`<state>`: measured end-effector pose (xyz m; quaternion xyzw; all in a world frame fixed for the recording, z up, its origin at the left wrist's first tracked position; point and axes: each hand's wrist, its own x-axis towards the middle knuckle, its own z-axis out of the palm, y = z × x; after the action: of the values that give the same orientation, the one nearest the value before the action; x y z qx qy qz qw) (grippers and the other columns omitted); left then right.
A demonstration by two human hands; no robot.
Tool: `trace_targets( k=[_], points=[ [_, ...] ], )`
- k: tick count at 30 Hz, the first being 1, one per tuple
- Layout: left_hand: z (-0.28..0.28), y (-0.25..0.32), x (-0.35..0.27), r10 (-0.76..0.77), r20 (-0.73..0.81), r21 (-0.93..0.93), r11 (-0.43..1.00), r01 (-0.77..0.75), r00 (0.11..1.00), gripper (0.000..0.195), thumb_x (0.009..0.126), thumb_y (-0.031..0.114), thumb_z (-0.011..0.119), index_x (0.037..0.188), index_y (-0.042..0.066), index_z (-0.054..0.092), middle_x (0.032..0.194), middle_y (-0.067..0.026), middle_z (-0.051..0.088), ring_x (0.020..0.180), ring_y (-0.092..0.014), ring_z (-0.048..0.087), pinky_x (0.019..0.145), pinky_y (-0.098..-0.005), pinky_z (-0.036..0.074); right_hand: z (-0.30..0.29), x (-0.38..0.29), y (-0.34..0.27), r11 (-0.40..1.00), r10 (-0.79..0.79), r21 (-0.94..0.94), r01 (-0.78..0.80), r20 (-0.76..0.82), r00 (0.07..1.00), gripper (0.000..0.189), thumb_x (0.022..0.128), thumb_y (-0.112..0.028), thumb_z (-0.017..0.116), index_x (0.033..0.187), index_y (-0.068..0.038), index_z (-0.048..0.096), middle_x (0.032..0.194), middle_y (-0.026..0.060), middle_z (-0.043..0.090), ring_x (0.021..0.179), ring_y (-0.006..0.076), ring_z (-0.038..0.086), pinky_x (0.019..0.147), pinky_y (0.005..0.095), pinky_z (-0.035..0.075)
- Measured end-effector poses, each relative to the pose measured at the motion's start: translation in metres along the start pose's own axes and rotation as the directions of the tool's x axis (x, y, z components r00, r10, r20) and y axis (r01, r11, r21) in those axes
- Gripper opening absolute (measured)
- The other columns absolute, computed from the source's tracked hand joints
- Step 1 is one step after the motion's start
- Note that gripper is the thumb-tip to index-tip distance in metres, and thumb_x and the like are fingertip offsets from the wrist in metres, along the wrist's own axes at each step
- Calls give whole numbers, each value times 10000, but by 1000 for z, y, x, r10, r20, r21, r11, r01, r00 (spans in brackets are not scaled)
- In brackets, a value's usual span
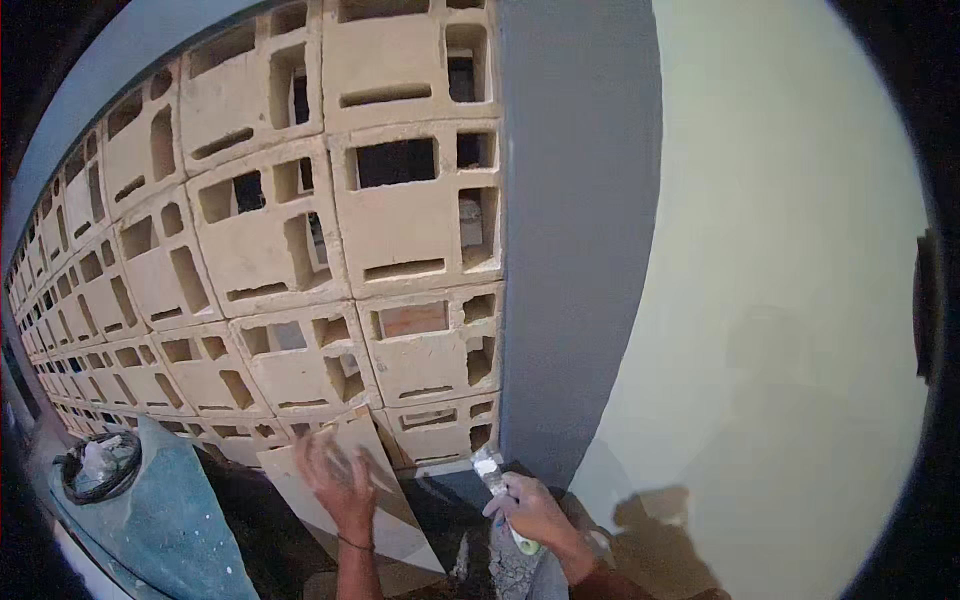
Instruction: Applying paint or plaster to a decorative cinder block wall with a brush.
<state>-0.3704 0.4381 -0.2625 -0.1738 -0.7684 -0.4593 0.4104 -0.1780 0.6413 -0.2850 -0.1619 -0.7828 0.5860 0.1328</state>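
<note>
My left hand [334, 476] is spread and slightly blurred in front of a pale flat board [409, 536]. The board leans at the foot of a wall of pierced breeze blocks [397, 225]; the picture does not settle whether my fingers touch it. Farther right, my right hand [538, 508] grips a flat hand tool [489, 471], a paintbrush or a scraper. Its smeared whitish working end points up toward the bottom corner of the blocks, beside a grey painted strip [577, 225]. A pale green handle end [525, 544] shows below my fist.
A smooth cream wall [772, 187] rises on the right and bears shadows. At lower left, a blue-green sheet or panel [176, 510] carries a coil of dark cable or hose [101, 466] around crumpled clear plastic. Rough, cracked grey material [514, 570] lies below my right hand.
</note>
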Motion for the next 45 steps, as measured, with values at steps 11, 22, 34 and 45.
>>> trace_targets(
  k=[11, 22, 34, 45],
  points=[
    [-15, -96, -115, 88, 996, -90, 992, -87, -22, 550, 890, 445, 701, 1231, 17, 645, 1185, -252, 663, 1083, -406, 645, 926, -479, 517, -33, 6, -129, 983, -171, 45, 176, -108, 979, 249, 1021, -203, 513, 1156, -2, 570, 854, 121, 711, 574, 128, 628, 457, 278, 520],
    [-30, -73, -121, 242, 967, -242, 970, -21, 72, 630, 930, 473, 634, 1333, -3, 552, 1115, -264, 675, 1047, -443, 641, 906, -508, 510, 4, 61, -154, 900, -302, 168, 402, -426, 853, 239, 1017, -204, 532, 996, 27, 591, 783, 149, 686, 582, 167, 656, 504, 319, 580],
    [-26, -56, -118, 206, 977, -208, 978, -29, -54, 664, 953, 514, 582, 1347, -18, 524, 1126, -285, 666, 1053, -460, 632, 905, -519, 509, 5, 83, -239, 847, -226, 450, 282, -176, 958, 199, 966, -185, 573, 977, 12, 591, 750, 163, 680, 552, 219, 662, 466, 338, 542],
    [-31, -62, -121, 220, 974, -221, 975, -31, -46, 682, 956, 539, 574, 1358, -11, 540, 1251, -271, 631, 1155, -428, 606, 1002, -490, 478, -9, 72, -314, 812, -321, 398, 428, -309, 896, 198, 941, -132, 582, 968, 61, 615, 725, 174, 669, 503, 217, 641, 401, 324, 499]
  ],
)
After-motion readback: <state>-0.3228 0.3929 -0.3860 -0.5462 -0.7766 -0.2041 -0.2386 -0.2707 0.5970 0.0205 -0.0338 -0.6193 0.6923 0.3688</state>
